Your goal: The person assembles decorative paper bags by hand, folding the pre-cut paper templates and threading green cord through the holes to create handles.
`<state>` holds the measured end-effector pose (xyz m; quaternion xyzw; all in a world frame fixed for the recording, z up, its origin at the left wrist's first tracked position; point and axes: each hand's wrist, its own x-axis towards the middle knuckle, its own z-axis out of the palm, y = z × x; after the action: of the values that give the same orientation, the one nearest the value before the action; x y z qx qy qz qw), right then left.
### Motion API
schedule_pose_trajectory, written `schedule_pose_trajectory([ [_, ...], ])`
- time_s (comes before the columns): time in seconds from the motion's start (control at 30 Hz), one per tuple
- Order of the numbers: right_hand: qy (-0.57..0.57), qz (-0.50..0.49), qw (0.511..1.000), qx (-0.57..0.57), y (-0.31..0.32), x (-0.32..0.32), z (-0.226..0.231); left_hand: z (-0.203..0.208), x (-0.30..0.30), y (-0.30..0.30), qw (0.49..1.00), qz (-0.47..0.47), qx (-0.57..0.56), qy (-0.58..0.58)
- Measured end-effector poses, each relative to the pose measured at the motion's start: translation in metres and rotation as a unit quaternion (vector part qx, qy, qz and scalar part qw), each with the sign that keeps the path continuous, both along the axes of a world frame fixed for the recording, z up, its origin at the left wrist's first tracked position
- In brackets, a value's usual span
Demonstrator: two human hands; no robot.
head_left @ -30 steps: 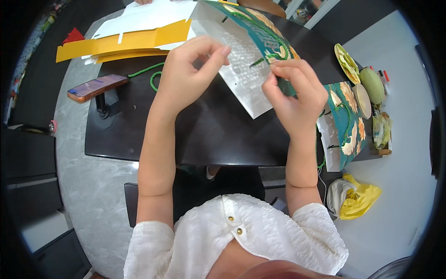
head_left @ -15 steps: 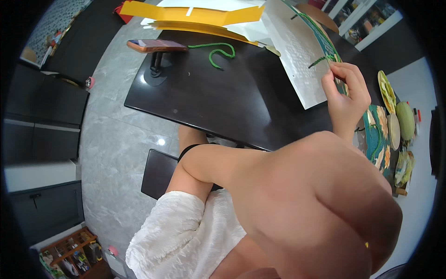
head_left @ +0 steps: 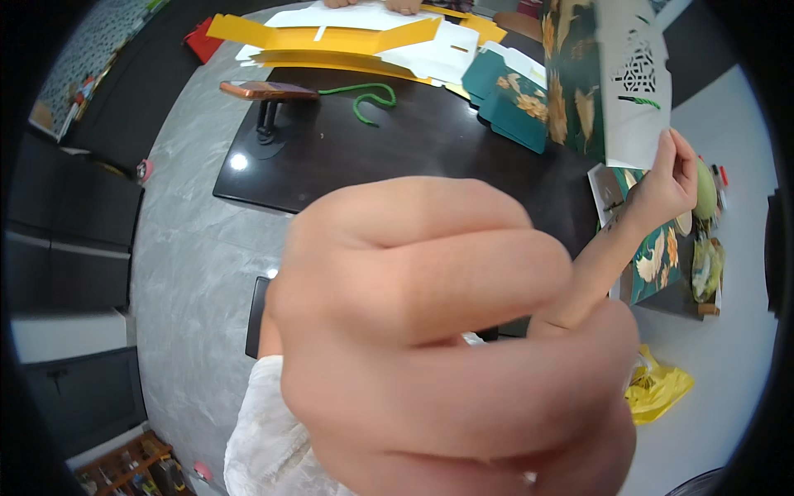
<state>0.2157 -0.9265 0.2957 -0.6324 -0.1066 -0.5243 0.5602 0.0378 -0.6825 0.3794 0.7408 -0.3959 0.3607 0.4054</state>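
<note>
Very close and large in the middle, my left hand (head_left: 413, 331) is closed, its fingers curled; whatever it may hold is hidden. At the upper right, my right hand (head_left: 674, 178) pinches the lower edge of a cardboard gift-box piece (head_left: 626, 142). That piece is folded, dark green with gold flowers on one face and white on the other. Lattice cut-outs pierce its white side, and a short green cord (head_left: 643, 102) pokes through it. Just left of it lies a smaller green floral cardboard piece (head_left: 504, 103) with flaps, on the dark table (head_left: 397, 157).
A phone (head_left: 269, 89) rests on a stand at the table's left, beside a longer green cord (head_left: 360, 99). Yellow and white cardboard (head_left: 322, 37) lies at the far side, near another person's hands (head_left: 404, 6). At right are a green gourd (head_left: 705, 190) and a yellow plastic bag (head_left: 657, 387).
My left hand has swung further into the middle, near the camera. My right hand still grips the cardboard piece, now turned more upright and further right. Another person's hands have come into view.
</note>
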Motion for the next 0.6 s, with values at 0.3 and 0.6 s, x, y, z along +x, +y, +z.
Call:
schedule_pose_trajectory([
  [0.3,0.135,0.020,0.971,0.196,-0.026,-0.037,-0.081,0.000,-0.013,-0.008,0.996,-0.035,0.084,-0.022],
  [0.6,0.331,0.215,0.901,0.180,0.015,-0.077,-0.098,-0.005,-0.016,-0.008,0.986,-0.082,0.140,-0.025],
])
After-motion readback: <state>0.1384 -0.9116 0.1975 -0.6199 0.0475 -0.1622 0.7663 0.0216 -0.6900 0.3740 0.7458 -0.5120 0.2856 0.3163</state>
